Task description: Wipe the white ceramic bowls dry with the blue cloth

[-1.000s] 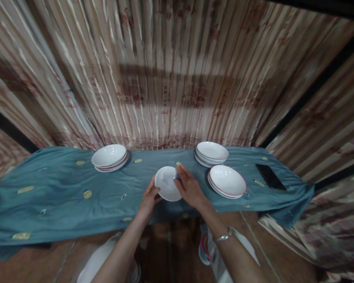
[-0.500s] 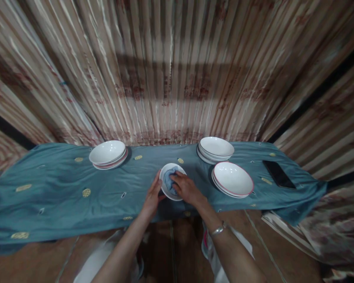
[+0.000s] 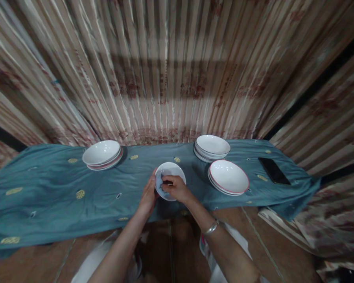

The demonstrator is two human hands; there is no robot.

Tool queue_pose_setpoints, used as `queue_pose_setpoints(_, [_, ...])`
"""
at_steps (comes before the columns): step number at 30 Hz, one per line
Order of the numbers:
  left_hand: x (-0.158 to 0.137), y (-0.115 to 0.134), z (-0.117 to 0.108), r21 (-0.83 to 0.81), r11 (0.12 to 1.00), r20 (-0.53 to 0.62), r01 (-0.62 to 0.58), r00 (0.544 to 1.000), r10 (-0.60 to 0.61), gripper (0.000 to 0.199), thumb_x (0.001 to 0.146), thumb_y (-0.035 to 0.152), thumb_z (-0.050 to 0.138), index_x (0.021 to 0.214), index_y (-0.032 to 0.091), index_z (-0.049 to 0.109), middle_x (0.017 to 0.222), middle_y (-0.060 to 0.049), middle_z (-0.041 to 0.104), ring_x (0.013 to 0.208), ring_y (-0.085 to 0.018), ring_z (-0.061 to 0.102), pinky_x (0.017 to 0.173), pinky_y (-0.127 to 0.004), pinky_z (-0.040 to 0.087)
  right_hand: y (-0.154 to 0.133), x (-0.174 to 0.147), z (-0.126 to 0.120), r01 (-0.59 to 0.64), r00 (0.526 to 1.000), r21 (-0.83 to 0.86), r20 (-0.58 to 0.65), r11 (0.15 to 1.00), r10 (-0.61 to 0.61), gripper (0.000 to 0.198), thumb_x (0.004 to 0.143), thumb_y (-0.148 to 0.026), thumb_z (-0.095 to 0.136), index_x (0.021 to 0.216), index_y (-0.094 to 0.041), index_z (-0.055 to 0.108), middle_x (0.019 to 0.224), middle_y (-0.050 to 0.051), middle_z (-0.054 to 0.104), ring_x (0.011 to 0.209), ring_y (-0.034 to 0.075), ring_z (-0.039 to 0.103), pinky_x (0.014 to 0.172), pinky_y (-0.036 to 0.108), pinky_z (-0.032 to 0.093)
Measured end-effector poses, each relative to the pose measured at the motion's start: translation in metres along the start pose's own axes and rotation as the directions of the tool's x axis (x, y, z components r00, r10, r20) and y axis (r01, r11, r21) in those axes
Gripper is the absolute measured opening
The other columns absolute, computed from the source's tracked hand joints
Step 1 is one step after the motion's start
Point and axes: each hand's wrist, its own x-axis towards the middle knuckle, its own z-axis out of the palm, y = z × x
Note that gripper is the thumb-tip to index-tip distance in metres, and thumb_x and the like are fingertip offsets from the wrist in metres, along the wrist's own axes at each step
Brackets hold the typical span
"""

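Observation:
A white bowl is held over the front part of the table, its inside facing me. My left hand grips the bowl's left rim, with the fingers partly hidden behind it. Inside the bowl, my right hand is closed on a light blue cloth and presses it against the left part of the inner wall. A silver bangle circles my right wrist.
On the blue-green tablecloth stand a stack of white dishes at left and two stacks at right, one dark-rimmed, one red-rimmed. A black phone lies far right. A pleated curtain hangs behind.
The cloth and my right hand have shifted from the bowl's middle to its left inner side. The bowl faces me more openly. The whole view has moved slightly.

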Motion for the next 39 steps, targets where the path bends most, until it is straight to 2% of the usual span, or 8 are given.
queue_pose_setpoints(3, [0.000, -0.003, -0.001, 0.055, 0.998, -0.023, -0.023, 0.999, 0.025, 0.063, 0.077, 0.054, 0.063, 0.132, 0.024, 0.056, 0.143, -0.008, 0.051, 0.127, -0.029, 0.050, 0.089, -0.036, 0.052, -0.007, 0.008, 0.005, 0.038, 0.985, -0.011, -0.171, 0.999, -0.040, 0.018, 0.075, -0.018, 0.056, 0.088, -0.018, 0.069, 0.086, 0.001, 0.070, 0.077, 0.015, 0.064, 0.073, 0.025, 0.049])
queue_pose_setpoints(8, [-0.003, -0.003, -0.002, 0.135, 0.990, 0.030, -0.034, 0.999, 0.030, 0.071, 0.076, 0.058, 0.062, 0.138, 0.025, 0.050, 0.145, -0.008, 0.049, 0.125, -0.030, 0.051, 0.087, -0.036, 0.053, -0.015, 0.019, -0.007, 0.035, 0.929, -0.399, -0.325, 0.916, -0.177, 0.014, 0.081, -0.016, 0.056, 0.092, -0.019, 0.065, 0.095, 0.005, 0.068, 0.087, 0.017, 0.063, 0.086, 0.030, 0.048])
queue_pose_setpoints(15, [-0.009, 0.001, 0.000, 0.190, 0.981, 0.032, -0.033, 0.999, 0.027, 0.073, 0.075, 0.060, 0.062, 0.138, 0.026, 0.050, 0.143, -0.009, 0.050, 0.124, -0.031, 0.053, 0.086, -0.036, 0.053, -0.003, 0.016, -0.030, -0.034, 0.941, -0.752, -0.247, 0.658, -0.233, 0.021, 0.089, -0.010, 0.046, 0.100, -0.016, 0.063, 0.103, 0.012, 0.066, 0.101, 0.022, 0.058, 0.092, 0.033, 0.046])
queue_pose_setpoints(22, [-0.009, 0.003, 0.002, 0.118, 0.993, -0.032, 0.007, 0.999, -0.003, 0.069, 0.076, 0.056, 0.064, 0.137, 0.028, 0.051, 0.146, -0.006, 0.047, 0.124, -0.029, 0.052, 0.080, -0.032, 0.055, -0.002, -0.004, -0.037, -0.090, 0.992, -0.886, -0.119, 0.455, -0.036, 0.025, 0.090, -0.011, 0.043, 0.094, -0.015, 0.067, 0.102, 0.014, 0.065, 0.095, 0.022, 0.058, 0.087, 0.033, 0.046])
queue_pose_setpoints(26, [-0.008, 0.003, 0.004, 0.073, 0.997, -0.053, 0.020, 0.998, -0.016, 0.065, 0.077, 0.054, 0.064, 0.135, 0.027, 0.053, 0.142, -0.007, 0.052, 0.119, -0.028, 0.055, 0.076, -0.030, 0.056, -0.005, -0.016, -0.037, -0.039, 0.996, -0.856, 0.009, 0.515, 0.090, 0.021, 0.084, -0.013, 0.049, 0.086, -0.016, 0.070, 0.097, 0.012, 0.068, 0.094, 0.023, 0.061, 0.084, 0.031, 0.045])
queue_pose_setpoints(31, [-0.007, -0.001, 0.005, 0.021, 1.000, -0.068, 0.007, 0.998, -0.006, 0.065, 0.076, 0.053, 0.066, 0.133, 0.025, 0.055, 0.140, -0.007, 0.054, 0.115, -0.026, 0.058, 0.077, -0.030, 0.055, -0.003, -0.017, -0.029, 0.047, 0.977, -0.564, 0.199, 0.824, 0.080, 0.019, 0.077, -0.014, 0.054, 0.084, -0.020, 0.071, 0.081, 0.001, 0.069, 0.079, 0.017, 0.063, 0.074, 0.026, 0.045])
queue_pose_setpoints(36, [-0.006, -0.002, 0.004, 0.027, 1.000, -0.039, 0.000, 0.999, 0.001, 0.065, 0.078, 0.051, 0.063, 0.136, 0.024, 0.052, 0.136, -0.009, 0.057, 0.114, -0.027, 0.059, 0.080, -0.033, 0.055, 0.009, -0.002, -0.009, 0.038, 0.995, -0.195, 0.097, 0.980, -0.019, 0.026, 0.078, -0.013, 0.051, 0.096, -0.017, 0.070, 0.089, 0.002, 0.070, 0.082, 0.016, 0.064, 0.075, 0.025, 0.049])
queue_pose_setpoints(39, [-0.006, -0.001, 0.004, 0.052, 0.999, -0.024, -0.005, 1.000, 0.006, 0.061, 0.080, 0.050, 0.061, 0.135, 0.026, 0.052, 0.141, -0.007, 0.053, 0.122, -0.028, 0.054, 0.082, -0.033, 0.055, 0.011, 0.003, -0.004, 0.105, 0.994, -0.199, -0.007, 0.974, -0.108, 0.030, 0.084, -0.017, 0.048, 0.109, -0.015, 0.065, 0.111, 0.009, 0.067, 0.103, 0.019, 0.062, 0.091, 0.031, 0.047])
